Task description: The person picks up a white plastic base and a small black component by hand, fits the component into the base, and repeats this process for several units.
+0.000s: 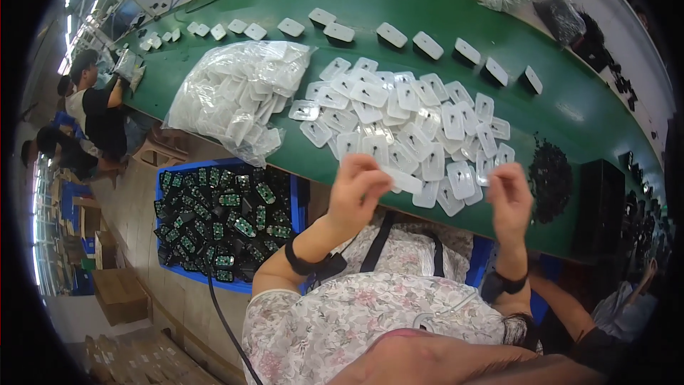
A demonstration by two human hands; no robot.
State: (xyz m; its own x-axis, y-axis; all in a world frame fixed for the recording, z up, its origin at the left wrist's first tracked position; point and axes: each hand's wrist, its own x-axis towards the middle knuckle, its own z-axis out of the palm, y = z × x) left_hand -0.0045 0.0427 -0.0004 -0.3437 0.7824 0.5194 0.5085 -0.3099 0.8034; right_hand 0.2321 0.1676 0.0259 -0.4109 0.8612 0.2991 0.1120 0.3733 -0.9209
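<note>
My left hand (358,187) pinches the end of a white plastic cover (405,181), which is held tilted over the near edge of the green table. My right hand (509,198) is raised at the right side of the pile, its fingertips drawn together. Whatever those fingertips hold, if anything, is too small to make out. Between and beyond both hands spreads a pile of white rectangular covers (399,110), several with a small dark part at the middle. To the right of my right hand lies a heap of small black parts (550,182).
A clear bag of white covers (231,96) lies left of the pile. White-topped black pieces (427,45) stand in a row along the far side of the green table (499,36). A blue crate (162,242) of green circuit boards is at lower left. Another person (100,107) sits far left.
</note>
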